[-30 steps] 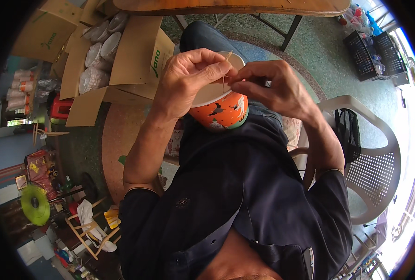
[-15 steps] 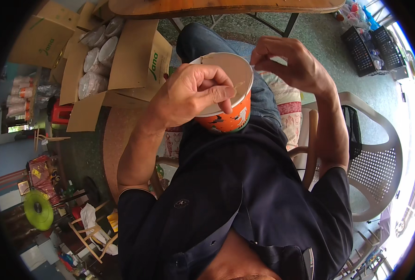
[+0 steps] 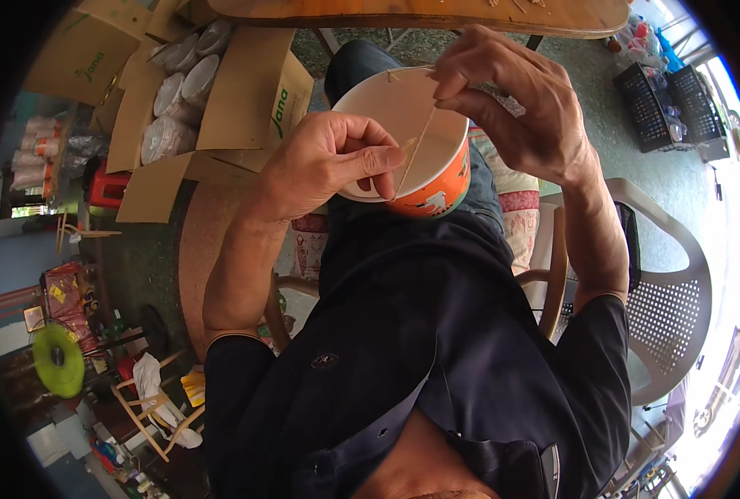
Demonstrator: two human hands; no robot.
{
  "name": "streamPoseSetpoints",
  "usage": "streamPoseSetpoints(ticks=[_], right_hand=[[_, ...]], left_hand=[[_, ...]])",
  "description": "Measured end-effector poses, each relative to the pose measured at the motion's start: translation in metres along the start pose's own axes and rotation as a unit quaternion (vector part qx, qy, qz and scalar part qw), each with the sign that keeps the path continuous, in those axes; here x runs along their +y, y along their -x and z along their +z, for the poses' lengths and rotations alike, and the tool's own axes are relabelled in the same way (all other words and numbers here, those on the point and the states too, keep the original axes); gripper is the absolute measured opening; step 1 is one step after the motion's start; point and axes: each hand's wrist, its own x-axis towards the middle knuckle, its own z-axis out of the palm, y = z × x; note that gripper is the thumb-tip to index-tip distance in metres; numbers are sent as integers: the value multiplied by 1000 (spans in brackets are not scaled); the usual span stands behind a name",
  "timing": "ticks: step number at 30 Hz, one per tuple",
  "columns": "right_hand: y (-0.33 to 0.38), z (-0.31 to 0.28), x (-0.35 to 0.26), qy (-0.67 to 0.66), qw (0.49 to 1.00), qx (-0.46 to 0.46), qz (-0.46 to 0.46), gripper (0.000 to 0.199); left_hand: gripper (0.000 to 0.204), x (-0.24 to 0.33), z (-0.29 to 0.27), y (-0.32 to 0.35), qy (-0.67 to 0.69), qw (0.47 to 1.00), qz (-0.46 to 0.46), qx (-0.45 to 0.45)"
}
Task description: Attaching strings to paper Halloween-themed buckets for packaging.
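Note:
A round paper tub (image 3: 431,200), orange with dark and white figures outside and whitish inside, rests tilted on my lap. Across its mouth runs a thin tan strand (image 3: 422,137), like a string or fibre. My left hand (image 3: 333,162) is closed in a pinch on the strand's lower part at the tub's left side. A small pale tan piece shows at those fingertips. My right hand (image 3: 515,104) pinches the upper end above the tub's far right rim. What the strand is made of I cannot tell.
A wooden table (image 3: 420,12) with a few small tan scraps stands ahead. At the left, an open cardboard box (image 3: 245,100) holds wrapped white bowls (image 3: 170,133). A grey plastic chair (image 3: 678,274) is close by my right arm; black crates (image 3: 640,108) stand farther right.
My right hand has moved away from me, and the strand now stretches visibly between both hands. The tub has shifted slightly to the right. My left hand stays pinched.

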Motion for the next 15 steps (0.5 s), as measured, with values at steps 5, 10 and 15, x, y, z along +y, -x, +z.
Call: streamPoseSetpoints(ticks=[5, 10, 15], right_hand=[[2, 6, -7, -14, 996, 10, 90, 12], [17, 10, 4, -54, 987, -26, 149, 14], [28, 21, 2, -81, 977, -37, 194, 17]], left_hand=[[24, 0, 9, -2, -16, 999, 8, -49], [21, 6, 14, -3, -21, 997, -2, -72], [24, 6, 13, -5, -33, 993, 11, -109]])
